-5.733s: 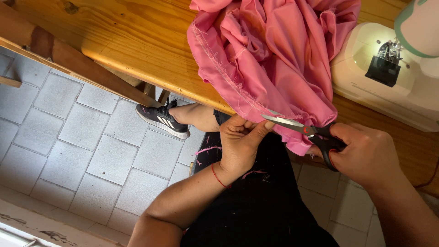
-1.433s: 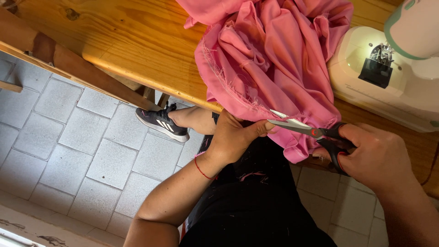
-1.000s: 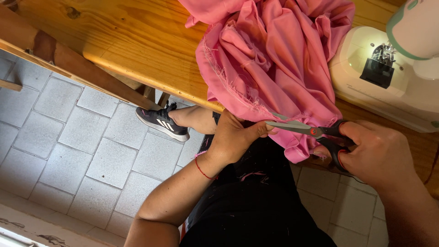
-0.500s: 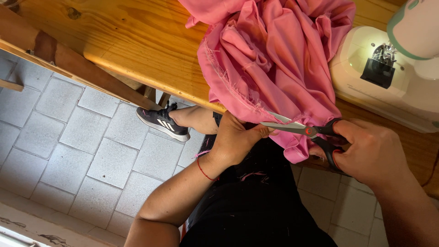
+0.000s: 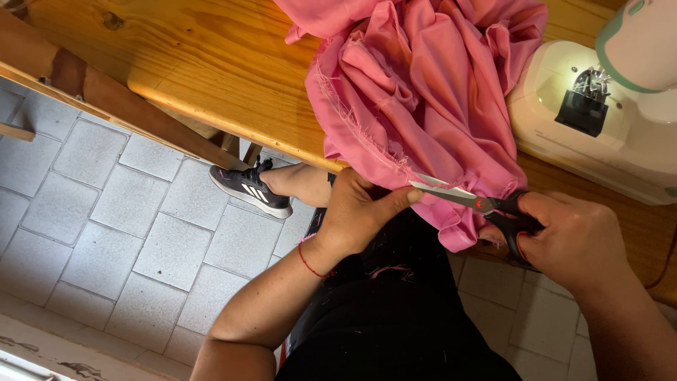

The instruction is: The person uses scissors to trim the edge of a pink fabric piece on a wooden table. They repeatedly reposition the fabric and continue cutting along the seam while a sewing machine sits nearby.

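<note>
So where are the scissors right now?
In the head view the scissors sit right of centre, gripped by the right hand, their blades at the frayed edge of the pink fabric that the left hand pinches, just below the wooden table's edge.

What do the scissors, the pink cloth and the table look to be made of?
Scissors: bright, likely steel blades; dark, probably plastic handles.
Pink cloth: thin woven fabric with a slight sheen; its raw edge frays into threads.
Table: varnished, likely pine wood, showing grain, a knot and a glossy finish.
</note>
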